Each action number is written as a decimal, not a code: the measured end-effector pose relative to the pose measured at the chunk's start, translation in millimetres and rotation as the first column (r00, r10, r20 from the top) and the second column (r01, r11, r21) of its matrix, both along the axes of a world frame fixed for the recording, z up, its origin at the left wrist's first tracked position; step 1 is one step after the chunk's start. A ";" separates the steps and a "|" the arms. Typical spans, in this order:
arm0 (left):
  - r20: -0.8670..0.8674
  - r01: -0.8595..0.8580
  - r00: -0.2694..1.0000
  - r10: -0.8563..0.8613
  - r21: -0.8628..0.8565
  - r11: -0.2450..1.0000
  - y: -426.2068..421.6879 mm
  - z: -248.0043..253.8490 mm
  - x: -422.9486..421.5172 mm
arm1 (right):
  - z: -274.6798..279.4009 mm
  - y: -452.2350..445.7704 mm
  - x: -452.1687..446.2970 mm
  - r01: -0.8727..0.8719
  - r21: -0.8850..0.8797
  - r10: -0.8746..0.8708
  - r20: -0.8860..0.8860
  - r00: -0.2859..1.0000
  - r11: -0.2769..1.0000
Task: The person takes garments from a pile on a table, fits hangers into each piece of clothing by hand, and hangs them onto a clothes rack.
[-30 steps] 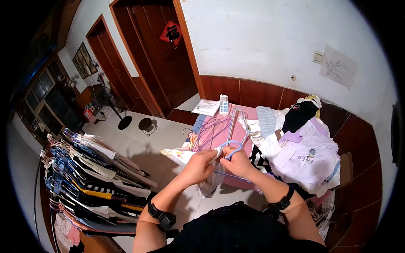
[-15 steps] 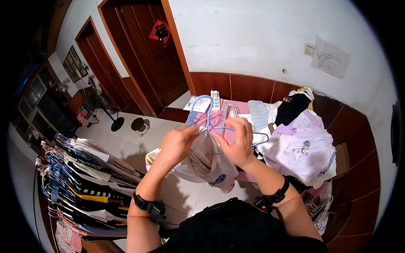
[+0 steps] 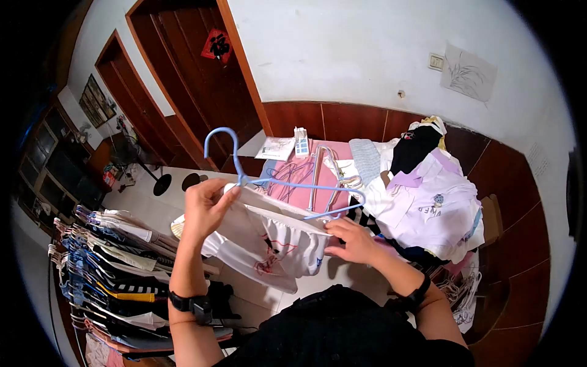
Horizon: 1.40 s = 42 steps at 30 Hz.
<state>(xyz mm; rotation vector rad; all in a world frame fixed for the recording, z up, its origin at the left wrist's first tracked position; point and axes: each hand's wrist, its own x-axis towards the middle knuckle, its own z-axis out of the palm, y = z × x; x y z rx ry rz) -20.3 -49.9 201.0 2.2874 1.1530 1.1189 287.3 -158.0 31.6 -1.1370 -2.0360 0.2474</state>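
Note:
A blue clothes hanger (image 3: 293,184) sits partly in the open edge of a white printed garment (image 3: 281,235), its hook up and its right end outside the cloth. My left hand (image 3: 208,208) is closed on the garment's edge, just below the hanger's neck. Lower and to the right, my right hand (image 3: 351,240) pinches the other end of that edge, under the hanger's right corner. The cloth hangs down between my hands. Its folds hide the hanger's left part and what kind of garment it is.
A rack of hung clothes (image 3: 131,275) stands on my left. Ahead, a pink-topped table (image 3: 336,150) bears loose hangers (image 3: 318,174) and a white booklet (image 3: 275,148). A clothes pile (image 3: 428,202) lies on the right, above a bundle of hangers (image 3: 458,300).
The hanger and garment have shifted left and turned into a clearer side view. My hands have moved apart, left hand leftward, right hand down, stretching the garment's edge.

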 end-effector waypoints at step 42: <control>0.308 -0.123 0.932 0.190 -0.224 0.967 23.7 -52.2 -81.6 | 154.1 35.8 46.7 0.041 0.014 -0.039 -0.124 0.991 0.999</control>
